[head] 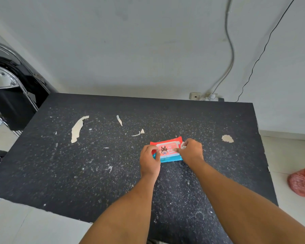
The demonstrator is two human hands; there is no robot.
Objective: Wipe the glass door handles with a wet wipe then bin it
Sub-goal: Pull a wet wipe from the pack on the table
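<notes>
I am holding the wet wipe pack point(167, 150) flat on the black counter point(77, 164). My left hand point(149, 158) is curling round its left end while my right hand point(190, 152) is pinching a white tab point(183, 144) at its right end. I cannot tell whether that is the seal flap or a wipe. If I pull too sharply, I am risking the pack sliding across the gritty counter, the wipe tearing, or several coming out together. The door handles are not in view.
</notes>
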